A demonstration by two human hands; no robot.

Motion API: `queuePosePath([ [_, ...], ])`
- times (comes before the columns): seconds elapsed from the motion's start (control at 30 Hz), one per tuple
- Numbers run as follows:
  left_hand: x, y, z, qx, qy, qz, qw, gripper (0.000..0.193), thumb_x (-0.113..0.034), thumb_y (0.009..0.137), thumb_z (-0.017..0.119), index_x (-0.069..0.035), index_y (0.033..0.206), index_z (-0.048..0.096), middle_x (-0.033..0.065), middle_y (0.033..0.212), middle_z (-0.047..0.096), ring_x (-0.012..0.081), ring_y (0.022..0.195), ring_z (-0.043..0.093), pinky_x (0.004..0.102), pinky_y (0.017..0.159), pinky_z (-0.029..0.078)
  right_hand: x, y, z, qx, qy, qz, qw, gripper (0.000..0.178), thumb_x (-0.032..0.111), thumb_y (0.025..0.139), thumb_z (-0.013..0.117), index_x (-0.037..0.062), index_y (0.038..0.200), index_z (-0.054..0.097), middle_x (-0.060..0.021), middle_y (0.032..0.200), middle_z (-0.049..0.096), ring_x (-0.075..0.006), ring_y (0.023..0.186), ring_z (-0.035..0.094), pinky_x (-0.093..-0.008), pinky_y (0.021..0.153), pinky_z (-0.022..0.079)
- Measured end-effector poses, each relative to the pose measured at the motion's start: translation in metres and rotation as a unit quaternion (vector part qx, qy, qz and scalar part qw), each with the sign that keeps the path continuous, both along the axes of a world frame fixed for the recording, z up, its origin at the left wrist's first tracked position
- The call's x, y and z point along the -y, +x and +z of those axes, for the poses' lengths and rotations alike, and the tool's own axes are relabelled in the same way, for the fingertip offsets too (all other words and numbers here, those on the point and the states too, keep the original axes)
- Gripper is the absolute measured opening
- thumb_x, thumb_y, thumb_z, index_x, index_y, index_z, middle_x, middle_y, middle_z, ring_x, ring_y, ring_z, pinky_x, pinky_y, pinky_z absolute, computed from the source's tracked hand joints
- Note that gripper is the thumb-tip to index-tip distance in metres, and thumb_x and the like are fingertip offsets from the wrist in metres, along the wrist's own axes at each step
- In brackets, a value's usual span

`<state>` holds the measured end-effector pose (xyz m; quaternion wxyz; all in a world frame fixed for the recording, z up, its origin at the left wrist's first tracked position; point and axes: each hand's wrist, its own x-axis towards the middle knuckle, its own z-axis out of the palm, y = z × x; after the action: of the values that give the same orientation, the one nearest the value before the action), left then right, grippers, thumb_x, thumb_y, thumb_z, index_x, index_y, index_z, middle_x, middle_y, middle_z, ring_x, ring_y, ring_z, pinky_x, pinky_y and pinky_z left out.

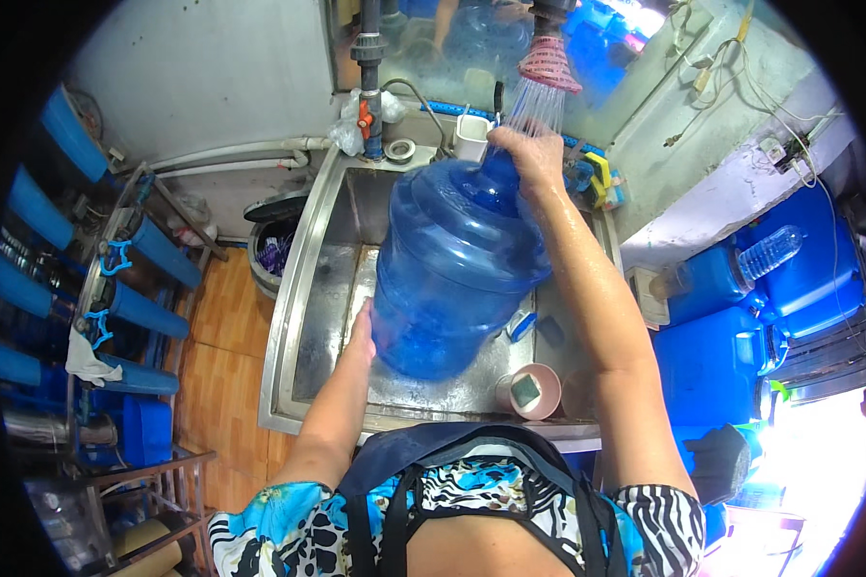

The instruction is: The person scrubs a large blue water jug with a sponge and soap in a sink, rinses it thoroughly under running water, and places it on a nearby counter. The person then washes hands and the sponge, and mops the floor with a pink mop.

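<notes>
A large translucent blue water jug [452,269] leans in the steel sink [303,332], its neck toward the far side. My right hand [534,162] is closed round the neck, under running water. Against the jug's lower left side, my left hand [363,332] bears on it; part of its fingers is hidden by the jug. From a shower head [548,65] wrapped in pink printed material, several streams fall onto the neck and my right hand. Near the sink's front edge stands a pink cup [541,392] with a green-and-white sponge [526,392] in it.
A pipe with an orange valve handle [364,119] rises at the back left corner. On the back ledge stands a white container [471,137]. A dark bin [267,245] is left of the sink; blue containers [707,370] are stacked at right. A small blue-and-white object [522,326] lies in the sink.
</notes>
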<state>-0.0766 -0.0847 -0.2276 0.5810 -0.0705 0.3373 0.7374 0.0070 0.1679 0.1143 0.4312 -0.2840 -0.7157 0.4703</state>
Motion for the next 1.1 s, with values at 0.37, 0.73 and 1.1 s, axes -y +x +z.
queuePosePath([
  [0.37,0.013,0.006,0.05,0.036,0.102,0.046,0.993,0.097,-0.08,0.079,0.038,-0.007,0.143,0.035,0.0146,0.145,0.039,0.0366,0.133,0.036,0.0499,0.111,0.027,-0.006,0.015,0.018,-0.177,-0.175,0.335,0.908,0.049,0.002,0.065,0.074,-0.0034,0.11,0.055,-0.01,0.089,0.064,-0.0198,0.076,0.063,-0.0317,0.07,0.053],
  [0.73,0.005,0.012,0.03,0.042,0.036,0.16,0.986,0.097,-0.076,0.077,0.05,-0.007,0.143,0.033,0.0134,0.143,0.041,0.0308,0.128,0.042,0.0497,0.108,0.031,-0.005,0.035,0.008,-0.163,-0.113,0.402,0.894,0.049,0.001,0.057,0.071,-0.0008,0.103,0.055,-0.0103,0.092,0.061,-0.0236,0.086,0.062,-0.0364,0.084,0.048],
  [1.1,0.008,0.0,0.007,0.006,-0.068,-0.022,0.997,0.075,-0.064,0.092,0.033,-0.007,0.14,0.039,0.012,0.135,0.05,0.03,0.124,0.047,0.0432,0.108,0.035,0.025,0.004,0.003,-0.066,-0.162,0.168,0.97,0.044,0.001,0.058,0.071,-0.0023,0.099,0.057,-0.013,0.082,0.061,-0.0224,0.069,0.062,-0.0322,0.065,0.054],
])
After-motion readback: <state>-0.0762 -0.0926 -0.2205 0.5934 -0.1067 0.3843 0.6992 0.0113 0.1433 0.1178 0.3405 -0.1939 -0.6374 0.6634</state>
